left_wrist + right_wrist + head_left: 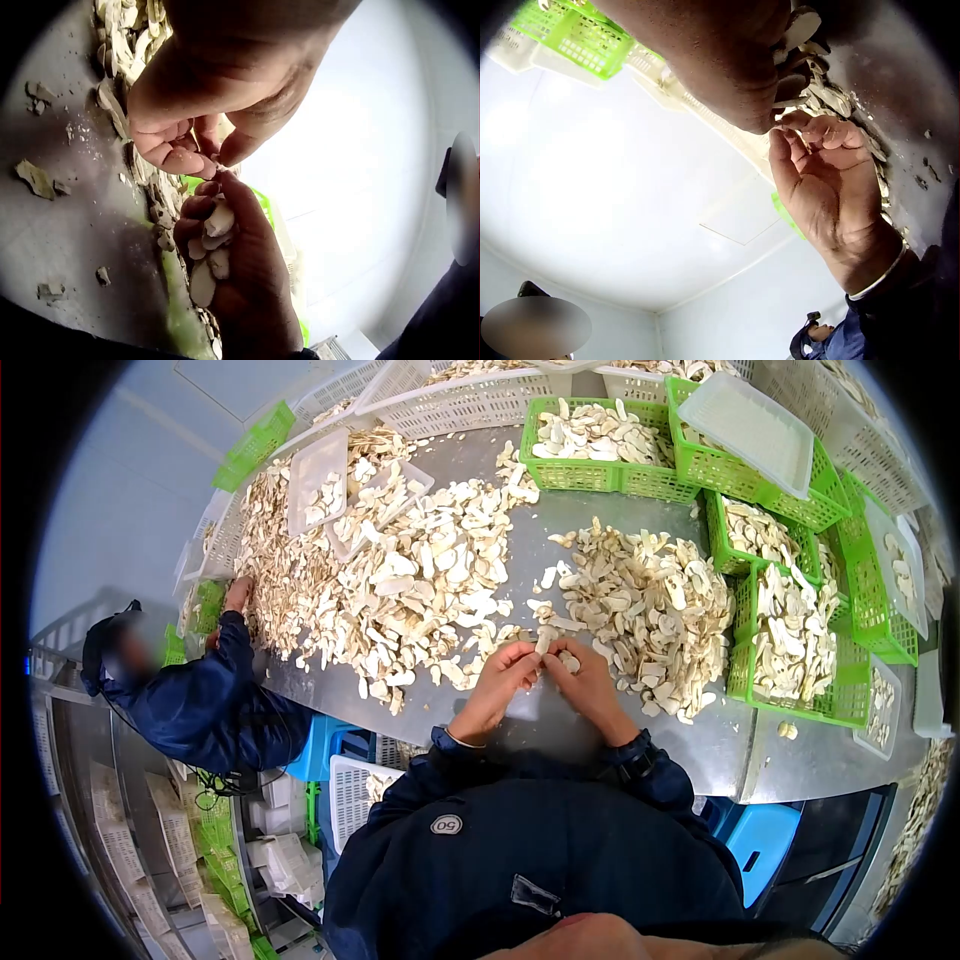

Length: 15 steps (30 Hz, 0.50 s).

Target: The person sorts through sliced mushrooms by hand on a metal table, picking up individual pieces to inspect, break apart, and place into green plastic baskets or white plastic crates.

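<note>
I stand at a steel table (600, 520) covered in pale mushroom slices. Both hands meet just above its near edge. My right hand (580, 670) (240, 262) (720, 60) curls round a small stack of mushroom slices (214, 240) held in its palm. My left hand (505, 670) (202, 97) (832, 172) has its fingers curled, and its thumb and fingertips meet the right hand's fingertips at a single slice (544, 642). A large heap of slices (650, 610) lies just beyond the hands, to the right.
A bigger heap (400, 580) spreads to the left. Green baskets (795, 650) (600, 445) with slices line the right and far sides, along with white trays (745, 425). Another person in a blue jacket (210, 700) works at the left end. A blue stool (760, 840) stands below.
</note>
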Each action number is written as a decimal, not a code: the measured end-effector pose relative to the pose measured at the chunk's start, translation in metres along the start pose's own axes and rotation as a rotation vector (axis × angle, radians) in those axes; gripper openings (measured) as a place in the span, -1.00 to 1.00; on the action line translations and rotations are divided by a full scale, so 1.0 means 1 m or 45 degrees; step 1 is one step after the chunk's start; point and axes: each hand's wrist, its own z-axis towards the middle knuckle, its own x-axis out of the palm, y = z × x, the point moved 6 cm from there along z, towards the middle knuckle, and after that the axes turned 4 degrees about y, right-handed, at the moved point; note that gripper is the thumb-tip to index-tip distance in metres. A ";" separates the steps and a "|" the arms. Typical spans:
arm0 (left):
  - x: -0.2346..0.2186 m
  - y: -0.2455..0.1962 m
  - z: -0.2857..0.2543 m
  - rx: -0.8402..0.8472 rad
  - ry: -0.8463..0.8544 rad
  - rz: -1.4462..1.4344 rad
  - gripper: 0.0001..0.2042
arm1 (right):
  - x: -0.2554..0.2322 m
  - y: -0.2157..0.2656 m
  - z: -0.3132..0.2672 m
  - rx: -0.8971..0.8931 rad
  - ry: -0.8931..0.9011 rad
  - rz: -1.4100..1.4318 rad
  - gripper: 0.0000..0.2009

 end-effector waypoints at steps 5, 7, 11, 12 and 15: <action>0.001 -0.001 0.000 0.008 0.001 -0.007 -0.87 | 0.000 0.002 0.000 0.050 0.027 0.028 -0.83; 0.001 -0.001 -0.001 0.013 0.018 -0.007 -0.88 | 0.000 -0.001 0.000 0.052 0.028 0.037 -0.82; 0.002 -0.003 -0.002 0.013 0.026 -0.005 -0.87 | 0.000 0.001 -0.001 0.094 0.045 0.050 -0.82; 0.002 -0.003 -0.001 0.012 0.025 -0.006 -0.87 | 0.000 0.001 -0.001 0.089 0.042 0.041 -0.82; 0.002 -0.001 -0.001 0.006 0.025 -0.010 -0.86 | 0.001 -0.001 0.000 0.054 0.037 0.016 -0.82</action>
